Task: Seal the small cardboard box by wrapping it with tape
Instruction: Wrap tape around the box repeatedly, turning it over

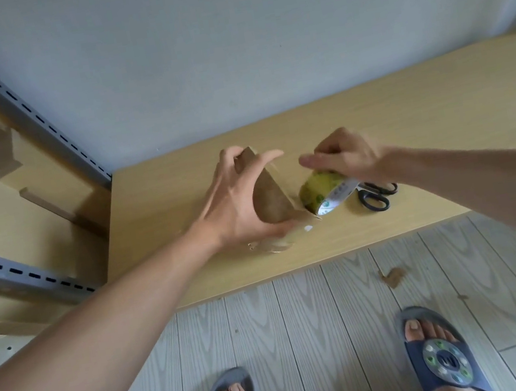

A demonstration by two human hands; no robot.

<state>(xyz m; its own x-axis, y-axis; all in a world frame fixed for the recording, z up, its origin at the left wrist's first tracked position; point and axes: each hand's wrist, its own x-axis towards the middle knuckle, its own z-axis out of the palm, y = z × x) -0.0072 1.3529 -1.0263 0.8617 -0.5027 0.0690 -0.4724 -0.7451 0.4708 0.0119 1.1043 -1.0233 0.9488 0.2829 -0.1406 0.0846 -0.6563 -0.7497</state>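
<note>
Left hand (238,205) has its fingers (226,159) spread wide around the small brown cardboard box (269,200), thumb under the near end and fingertips over the far end, tipped up on edge on the light wooden desk (408,122). Right hand (345,155) grips the yellowish roll of clear tape (321,193) just right of the left thumb, touching the box I think, though it's blurry there. Black-handled scissors (375,198) lie on the desk just past the roll, under the right wrist.
</note>
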